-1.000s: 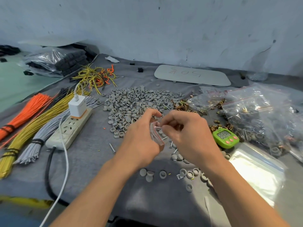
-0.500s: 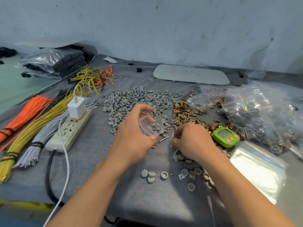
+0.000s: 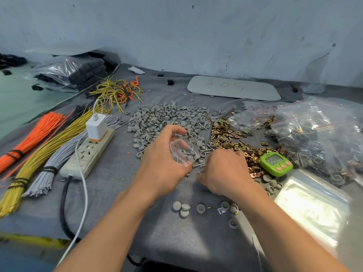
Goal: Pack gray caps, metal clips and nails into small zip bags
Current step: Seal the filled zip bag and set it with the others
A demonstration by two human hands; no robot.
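Note:
My left hand [image 3: 163,163] holds a small clear zip bag [image 3: 183,152] with a red strip, its mouth open toward the right; some grey parts show inside. My right hand [image 3: 224,171] is down on the grey cloth just right of the bag, fingers curled over loose nails [image 3: 199,165]; what the fingertips hold is hidden. Behind the hands lies a big pile of gray caps [image 3: 167,120]. A heap of brass-coloured metal clips [image 3: 229,138] lies to the right of it. A few loose caps [image 3: 181,208] sit near the front.
A green timer [image 3: 276,161] stands right of my right hand. Filled zip bags [image 3: 318,132] are heaped at the right, flat empty bags [image 3: 312,207] in front of them. A power strip [image 3: 88,154] with a white charger and wire bundles [image 3: 37,154] fill the left.
Both hands have come apart and lowered. My right hand left the bag's mouth and went down to the nails on the cloth. My left hand kept the bag, which now gapes open.

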